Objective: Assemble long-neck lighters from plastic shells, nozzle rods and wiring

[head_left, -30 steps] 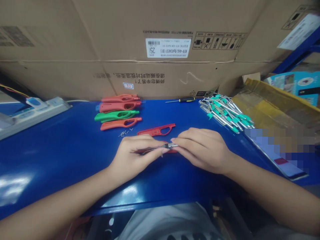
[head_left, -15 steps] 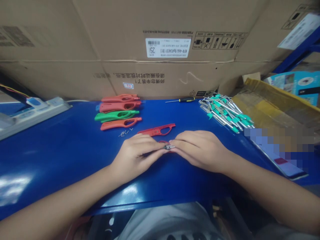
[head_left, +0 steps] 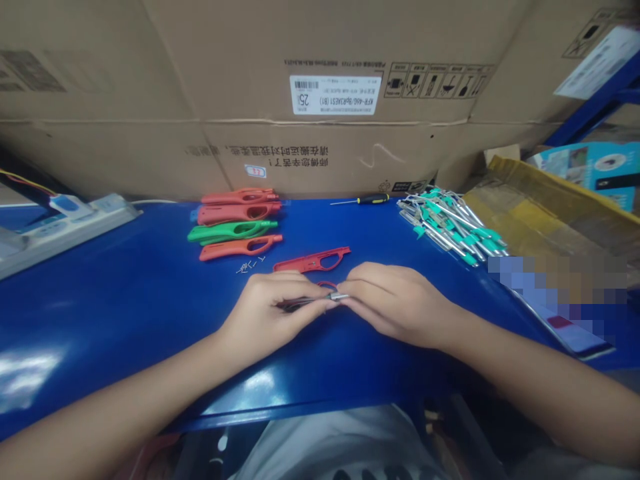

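Note:
Between my two hands is a small silver metal lighter part (head_left: 339,297), dark at its left end. My left hand (head_left: 273,307) pinches that dark end between thumb and fingers, with thin wire-like lines under the fingers. From the other side my right hand (head_left: 400,300) grips the silver end, its fingers closed. Just beyond them lies a red lighter handle half (head_left: 300,262), its hollow inside facing up. A second red handle piece (head_left: 327,285) shows only as a curved edge, mostly hidden behind my hands.
Red, orange and green lighter handles (head_left: 233,231) lie at back left near loose screws (head_left: 249,265). A screwdriver (head_left: 373,199) lies at the back. Right are silver rods with green fittings (head_left: 455,227), a phone (head_left: 575,327) and an open carton (head_left: 560,207). A power strip (head_left: 75,223) sits left.
The metal part has turned slightly between my fingers, and my left thumb covers more of its dark end. My right hand has shifted a little to the left.

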The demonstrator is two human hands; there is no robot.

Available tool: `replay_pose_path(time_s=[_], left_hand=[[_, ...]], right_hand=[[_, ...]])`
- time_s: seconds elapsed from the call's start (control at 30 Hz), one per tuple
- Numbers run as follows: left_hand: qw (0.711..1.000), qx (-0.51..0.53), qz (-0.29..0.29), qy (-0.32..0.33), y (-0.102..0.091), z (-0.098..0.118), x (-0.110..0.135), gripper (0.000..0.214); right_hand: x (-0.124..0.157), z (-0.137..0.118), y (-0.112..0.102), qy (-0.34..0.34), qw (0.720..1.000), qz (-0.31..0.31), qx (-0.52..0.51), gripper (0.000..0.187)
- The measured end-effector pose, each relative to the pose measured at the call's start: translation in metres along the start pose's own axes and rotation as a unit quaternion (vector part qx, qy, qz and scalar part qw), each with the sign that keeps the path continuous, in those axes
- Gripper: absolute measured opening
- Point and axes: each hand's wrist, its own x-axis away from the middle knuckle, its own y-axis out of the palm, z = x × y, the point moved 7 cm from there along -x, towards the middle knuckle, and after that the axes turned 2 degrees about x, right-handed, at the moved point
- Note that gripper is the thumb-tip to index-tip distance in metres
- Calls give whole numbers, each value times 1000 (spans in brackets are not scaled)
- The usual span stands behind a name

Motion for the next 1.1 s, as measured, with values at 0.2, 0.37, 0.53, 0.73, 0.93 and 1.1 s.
replay_pose_path(time_s=[0.2,0.37,0.53,0.73,0.93,1.1], left_hand=[[988,-101,2,114,0,10,5,12],[979,-144,-28,142,10,10,10,9],[994,-78,-23,67,6,1,5,30],[997,4,-21,-80,-4,-26,1,43],[985,64,-28,-161,0,-49,0,38],[975,120,-33,-187,4,-58,-1,31]], right_hand=[[-2,10,6,129,972,-49,-188,11],[-1,14,16,180,957,-91,-209,30],[1,23,18,195,954,-86,-210,29],[2,40,4,176,972,-60,-141,27],[3,47,-11,171,978,-10,-117,26],[5,50,-10,182,977,-37,-108,27]])
